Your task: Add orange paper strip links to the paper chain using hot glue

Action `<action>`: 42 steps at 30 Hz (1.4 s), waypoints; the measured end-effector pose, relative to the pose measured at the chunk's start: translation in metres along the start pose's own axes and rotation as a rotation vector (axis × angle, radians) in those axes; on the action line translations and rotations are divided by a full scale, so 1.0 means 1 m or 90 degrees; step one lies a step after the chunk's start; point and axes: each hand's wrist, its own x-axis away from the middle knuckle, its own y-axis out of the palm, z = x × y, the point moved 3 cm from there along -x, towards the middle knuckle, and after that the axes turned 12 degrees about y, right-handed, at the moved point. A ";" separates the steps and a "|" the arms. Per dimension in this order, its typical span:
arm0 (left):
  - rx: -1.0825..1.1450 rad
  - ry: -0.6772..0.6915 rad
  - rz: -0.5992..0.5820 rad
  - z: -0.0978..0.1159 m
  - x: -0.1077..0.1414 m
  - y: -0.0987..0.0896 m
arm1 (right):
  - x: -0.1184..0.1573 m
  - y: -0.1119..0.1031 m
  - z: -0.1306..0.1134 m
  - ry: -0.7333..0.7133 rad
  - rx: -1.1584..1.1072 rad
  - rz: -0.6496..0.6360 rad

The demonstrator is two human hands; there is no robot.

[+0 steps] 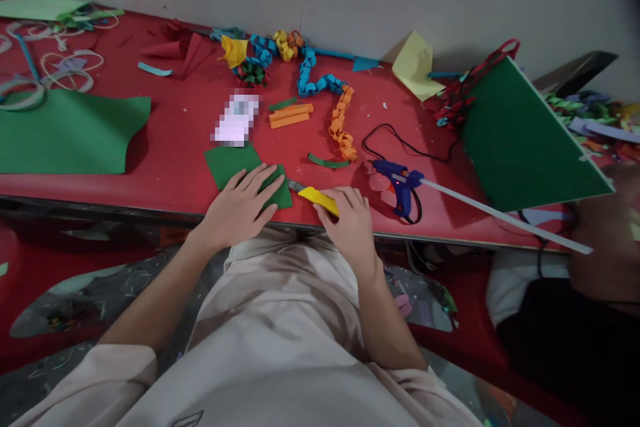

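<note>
My left hand (pixel 245 203) lies flat with fingers spread on a piece of green paper (pixel 230 163) near the table's front edge. In my right hand (pixel 353 220) is a yellow utility knife (pixel 315 197). Its blade is out and points left, at the right edge of the green paper. Just behind the knife lies a narrow green paper strip (pixel 327 161). Several orange paper strips (pixel 291 116) rest farther back, beside a blurred pale rectangle (pixel 236 120).
A blue glue gun (pixel 397 180) with a long white glue stick (pixel 505 217) lies to the right, its black cord behind. A paper chain (pixel 341 117) curls at the back. Large green paper (pixel 75 130) covers the left. Another person's arm (pixel 600 240) is by a green board (pixel 530 140).
</note>
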 end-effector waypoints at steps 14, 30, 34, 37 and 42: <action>-0.001 -0.001 0.000 0.000 0.000 -0.001 | -0.018 0.024 -0.025 0.078 0.054 0.033; 0.015 0.020 0.186 0.012 0.070 -0.043 | -0.018 0.024 -0.044 0.028 0.045 0.094; -0.125 -0.092 0.407 0.000 0.088 -0.071 | -0.022 0.050 -0.091 -0.208 -0.001 -0.050; -0.213 -0.080 0.458 -0.011 0.090 -0.072 | -0.022 0.066 -0.110 -0.246 -0.003 -0.096; -0.219 -0.055 0.386 -0.023 0.089 -0.046 | 0.000 0.065 -0.110 -0.311 0.007 -0.099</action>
